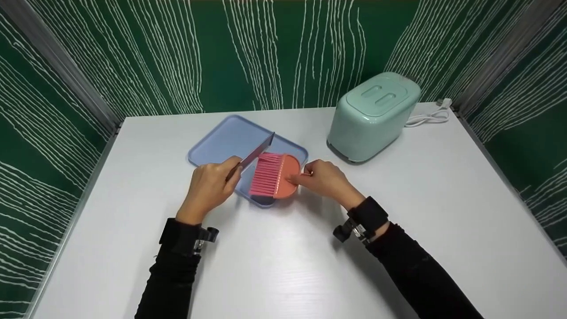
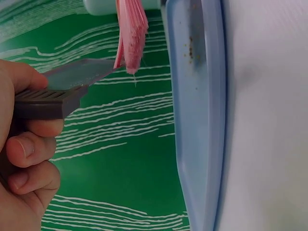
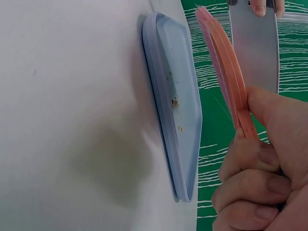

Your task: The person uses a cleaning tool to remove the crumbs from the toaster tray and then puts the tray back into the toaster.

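My left hand (image 1: 212, 184) grips the dark handle of a broad-bladed knife (image 1: 258, 151), its blade slanting up and away over a light blue tray (image 1: 219, 141). In my right hand (image 1: 328, 178) is an orange brush (image 1: 290, 170) with pink bristles, pinched by its handle. The bristles (image 2: 132, 38) are at the blade in the left wrist view, apparently touching its edge. Both tools are held above the tray. Small brown crumbs (image 3: 174, 102) lie on the tray in the right wrist view. Part of the knife handle is hidden in my left fingers.
A mint green toaster (image 1: 374, 117) stands at the back right of the white table (image 1: 283, 266). Its white cord (image 1: 429, 117) lies coiled behind it. Green walls with white streaks (image 1: 266, 53) enclose the table at the back and sides.
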Available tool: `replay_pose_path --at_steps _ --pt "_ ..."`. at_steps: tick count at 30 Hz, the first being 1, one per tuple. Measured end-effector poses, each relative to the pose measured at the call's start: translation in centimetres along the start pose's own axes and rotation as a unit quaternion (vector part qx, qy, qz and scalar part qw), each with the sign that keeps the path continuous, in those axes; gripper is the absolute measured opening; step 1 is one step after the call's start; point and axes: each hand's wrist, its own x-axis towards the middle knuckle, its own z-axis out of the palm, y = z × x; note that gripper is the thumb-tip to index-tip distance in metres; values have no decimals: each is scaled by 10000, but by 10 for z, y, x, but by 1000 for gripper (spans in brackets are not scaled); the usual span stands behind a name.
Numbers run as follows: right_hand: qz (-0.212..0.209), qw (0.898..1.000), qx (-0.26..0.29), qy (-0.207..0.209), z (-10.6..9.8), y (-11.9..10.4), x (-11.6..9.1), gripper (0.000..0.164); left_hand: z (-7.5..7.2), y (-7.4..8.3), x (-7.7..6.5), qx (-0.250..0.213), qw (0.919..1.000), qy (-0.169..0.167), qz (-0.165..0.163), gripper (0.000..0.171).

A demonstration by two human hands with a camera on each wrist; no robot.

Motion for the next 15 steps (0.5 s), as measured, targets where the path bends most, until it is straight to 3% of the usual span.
replay_pose_path --at_steps 15 --pt "-41 9999 -127 10 -4 -2 -4 55 -4 -1 0 94 9998 145 -124 11"
